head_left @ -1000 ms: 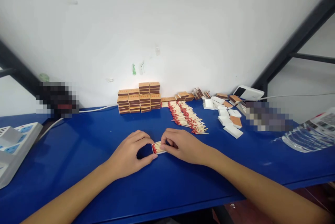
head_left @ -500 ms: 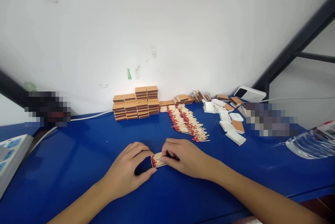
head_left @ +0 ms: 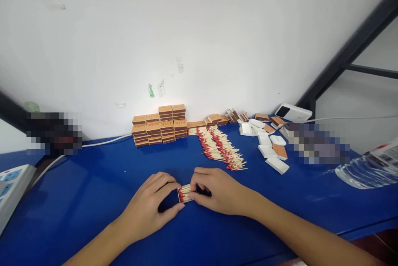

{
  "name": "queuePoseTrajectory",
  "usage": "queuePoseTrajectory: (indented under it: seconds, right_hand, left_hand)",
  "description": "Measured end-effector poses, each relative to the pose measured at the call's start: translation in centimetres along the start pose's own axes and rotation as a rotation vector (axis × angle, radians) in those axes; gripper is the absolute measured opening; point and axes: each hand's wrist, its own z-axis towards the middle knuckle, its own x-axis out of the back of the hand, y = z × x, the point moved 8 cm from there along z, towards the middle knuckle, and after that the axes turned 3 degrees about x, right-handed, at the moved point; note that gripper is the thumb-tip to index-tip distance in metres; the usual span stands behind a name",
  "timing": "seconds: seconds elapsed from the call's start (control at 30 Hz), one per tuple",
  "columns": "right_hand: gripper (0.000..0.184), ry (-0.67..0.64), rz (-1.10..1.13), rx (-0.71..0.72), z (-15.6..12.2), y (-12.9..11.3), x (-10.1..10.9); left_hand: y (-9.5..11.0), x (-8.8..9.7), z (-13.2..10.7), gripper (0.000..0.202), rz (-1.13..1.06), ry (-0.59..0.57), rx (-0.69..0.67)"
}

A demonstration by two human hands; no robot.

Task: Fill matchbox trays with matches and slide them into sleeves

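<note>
Both my hands meet low in the middle of the blue table (head_left: 93,187). Between them lies a small matchbox tray of red-tipped matches (head_left: 184,194), red heads pointing left. My left hand (head_left: 152,206) curls around the tray's left end, thumb and forefinger touching it. My right hand (head_left: 217,190) pinches the tray's right end with bent fingers. Behind them a long pile of loose matches (head_left: 220,147) runs toward the wall.
Stacks of orange matchboxes (head_left: 160,129) stand against the white wall. White trays and orange sleeves (head_left: 270,143) lie scattered at the right. A white power strip (head_left: 10,187) sits at the left edge, a clear plastic bag (head_left: 363,170) at the far right.
The camera view has shifted, so everything sits a little lower in the picture. Both hands stay closed on the tray of matches, nudged slightly left.
</note>
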Motion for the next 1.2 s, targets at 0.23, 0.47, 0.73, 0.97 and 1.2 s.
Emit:
queuePoseTrajectory:
  seconds: [0.23,0.47,0.73,0.97,1.2]
  right_hand:
    - [0.005,-0.005,-0.015,-0.004,0.0,-0.1,0.0]
    - [0.008,0.014,-0.002,0.019,0.0,-0.2,0.2]
    - [0.006,-0.044,0.039,0.0,-0.1,0.0,-0.1]
    - [0.014,-0.053,0.092,-0.053,0.2,0.3,-0.2]
    - [0.012,0.006,0.118,-0.069,0.1,0.5,-0.1]
  left_hand:
    - [1.1,0.5,-0.2,0.031,0.036,0.043,-0.102]
    - [2.0,0.8,-0.4,0.028,0.002,0.075,-0.172]
    - [1.6,0.5,-0.5,0.029,-0.013,0.055,-0.131]
    - [1.6,0.6,-0.4,0.025,-0.024,0.05,-0.12]
    - [1.5,0.5,-0.3,0.023,-0.031,0.055,-0.115]
